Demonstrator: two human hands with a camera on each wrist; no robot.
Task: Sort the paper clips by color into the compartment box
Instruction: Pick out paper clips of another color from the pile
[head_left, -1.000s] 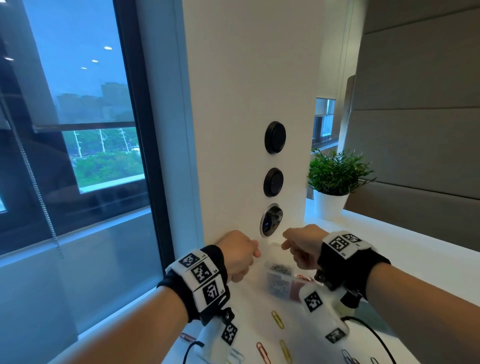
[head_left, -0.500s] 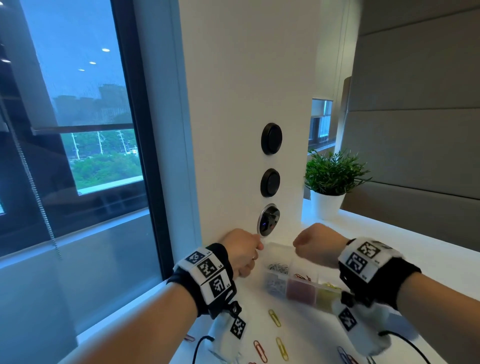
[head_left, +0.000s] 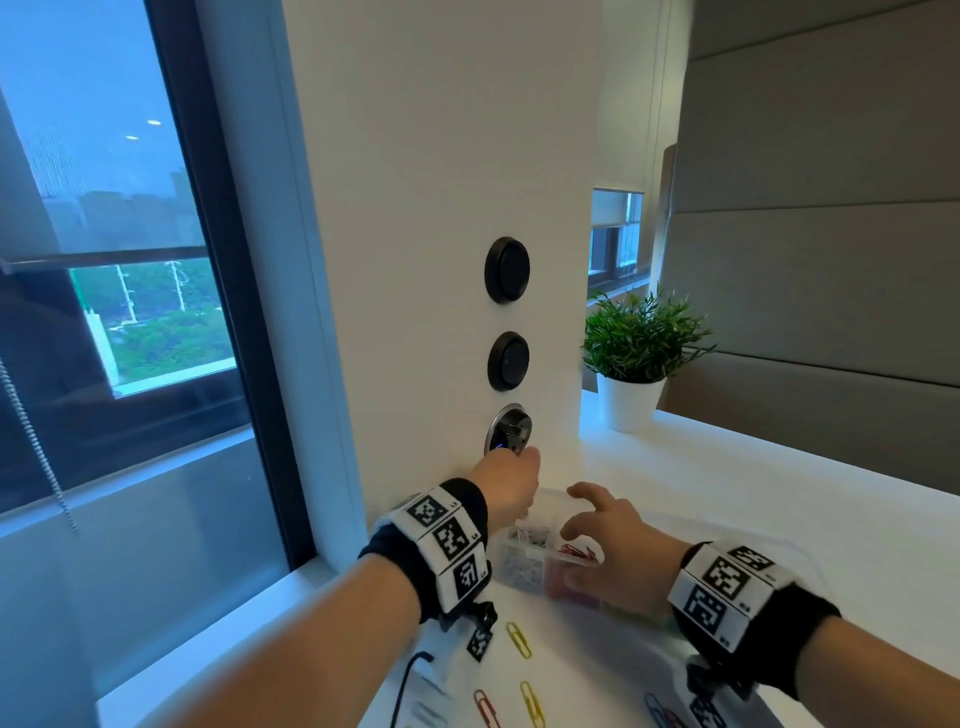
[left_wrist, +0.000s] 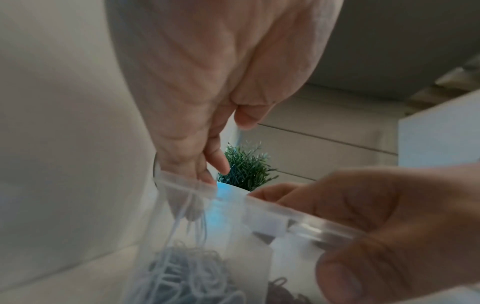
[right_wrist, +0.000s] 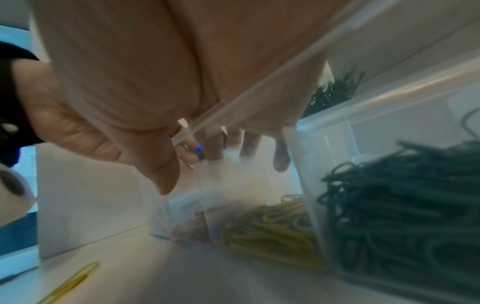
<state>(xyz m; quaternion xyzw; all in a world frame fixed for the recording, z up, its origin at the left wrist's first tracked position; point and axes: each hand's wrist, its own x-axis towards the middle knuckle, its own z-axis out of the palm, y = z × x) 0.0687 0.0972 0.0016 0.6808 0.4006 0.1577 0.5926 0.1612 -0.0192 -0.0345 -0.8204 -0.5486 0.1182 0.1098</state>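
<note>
Compartment box (head_left: 524, 566) already holds sorted clips, loose paper clips (head_left: 518, 640) remain at six o'clock; left hand (head_left: 511, 486) curled, contents unclear, right hand (head_left: 618, 551) spread, empty.

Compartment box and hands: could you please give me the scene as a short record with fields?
box: compartment box, clear, on the white table
contents: white clips, red clips, yellow clips, dark green clips, separate compartments
left hand: fingers point down at the box's far left corner; grip unclear
right hand: spread over the box, thumb at its near wall
loose on table: yellow paper clip, second yellow paper clip, red paper clip
</note>
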